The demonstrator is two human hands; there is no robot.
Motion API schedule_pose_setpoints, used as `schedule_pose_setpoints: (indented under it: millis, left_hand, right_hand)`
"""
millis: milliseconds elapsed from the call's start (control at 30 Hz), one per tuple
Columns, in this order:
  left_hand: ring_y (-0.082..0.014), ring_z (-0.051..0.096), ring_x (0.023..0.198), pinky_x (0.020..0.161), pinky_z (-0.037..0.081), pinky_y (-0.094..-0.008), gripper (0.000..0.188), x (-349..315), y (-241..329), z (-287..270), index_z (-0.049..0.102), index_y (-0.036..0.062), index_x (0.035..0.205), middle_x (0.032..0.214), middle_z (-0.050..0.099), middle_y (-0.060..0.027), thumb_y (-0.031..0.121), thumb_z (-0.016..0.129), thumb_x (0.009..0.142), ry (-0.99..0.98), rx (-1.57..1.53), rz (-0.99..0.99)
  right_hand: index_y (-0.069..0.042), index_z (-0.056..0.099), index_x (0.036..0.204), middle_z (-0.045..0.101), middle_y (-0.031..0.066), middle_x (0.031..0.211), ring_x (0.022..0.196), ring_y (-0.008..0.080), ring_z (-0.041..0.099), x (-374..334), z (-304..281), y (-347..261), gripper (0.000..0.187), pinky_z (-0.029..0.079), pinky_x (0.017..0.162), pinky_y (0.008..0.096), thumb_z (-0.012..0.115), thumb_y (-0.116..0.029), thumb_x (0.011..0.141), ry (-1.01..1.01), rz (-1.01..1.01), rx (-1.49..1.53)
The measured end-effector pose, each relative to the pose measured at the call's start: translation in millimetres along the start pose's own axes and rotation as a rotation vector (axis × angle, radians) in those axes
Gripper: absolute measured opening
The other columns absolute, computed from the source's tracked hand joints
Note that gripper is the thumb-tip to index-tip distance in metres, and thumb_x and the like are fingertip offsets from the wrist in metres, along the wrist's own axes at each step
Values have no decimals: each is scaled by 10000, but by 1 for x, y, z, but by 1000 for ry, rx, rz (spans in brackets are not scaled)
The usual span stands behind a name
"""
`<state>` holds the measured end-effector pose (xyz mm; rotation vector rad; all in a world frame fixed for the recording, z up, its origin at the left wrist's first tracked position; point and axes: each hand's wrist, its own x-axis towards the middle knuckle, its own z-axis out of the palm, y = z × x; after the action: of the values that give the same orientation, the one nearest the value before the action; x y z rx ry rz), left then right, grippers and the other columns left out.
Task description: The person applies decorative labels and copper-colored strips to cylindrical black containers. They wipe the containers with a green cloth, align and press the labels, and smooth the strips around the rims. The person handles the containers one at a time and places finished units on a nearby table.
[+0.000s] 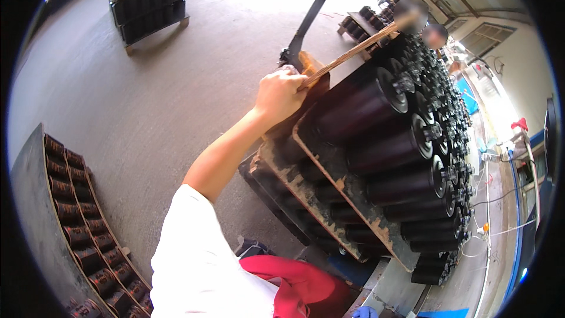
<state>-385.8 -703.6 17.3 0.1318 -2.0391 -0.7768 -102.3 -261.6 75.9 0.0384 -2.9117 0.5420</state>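
Observation:
My left hand (281, 93), bare and on a white-sleeved arm, reaches out past the side of a tall stack. Its fingers are closed round the near end of a long, thin wooden strip (353, 54). From there the strip slants up to the right along the far edge of black cylinders (406, 191). These stand in close rows with pale round rims and metal fittings on top. Wooden boards (353, 200) separate the layers. A small blue thing (365, 312) shows at the bottom edge, too cut off to name. I cannot make out my right hand.
A dark pole (312, 17) rises just beyond my left hand. Another loaded pallet (150, 3) stands at the far left, and a rack of dark cylinders (82, 224) at the near left. Two blurred people (435, 36) are behind the stack. A bench (497, 182) with hoses runs along the right.

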Motion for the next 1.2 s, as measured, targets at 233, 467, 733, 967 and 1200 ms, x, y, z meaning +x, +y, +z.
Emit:
schedule_pose_setpoints:
  millis: [233,467,733,967,1200]
  left_hand:
    - [-316,605,711,630,489,-408,109,3,22,11,682,110,782,705,595,-132,191,631,731,-63,90,0]
    - [-366,521,614,566,408,-404,304,28,-5,-2,543,4,683,678,515,-171,247,721,723,-32,240,46]
    - [-336,629,713,671,457,-392,299,121,60,-18,682,39,862,740,648,-168,323,650,775,-154,223,54]
    - [-318,610,698,642,446,-408,260,127,-5,27,667,24,864,751,640,-180,241,618,729,-213,287,193]
    - [-252,635,731,677,454,-352,288,142,-41,8,679,42,983,809,678,-137,252,637,789,-290,315,228]
  right_hand:
    - [-13,639,896,603,172,762,612,253,579,-23,-7,47,184,462,555,381,591,-179,835,55,478,336]
    - [11,627,733,571,32,598,456,52,456,-71,-46,84,92,330,421,201,606,-62,785,252,714,674]
    - [-2,633,720,567,35,593,442,60,450,-87,-58,110,105,333,418,207,622,-83,786,291,757,759]
    - [-2,631,684,582,19,591,475,59,475,-103,-81,148,134,361,437,220,602,-87,782,221,674,533]
    - [11,654,860,601,79,666,601,152,557,-96,-92,254,246,444,575,295,626,-230,816,410,758,302]
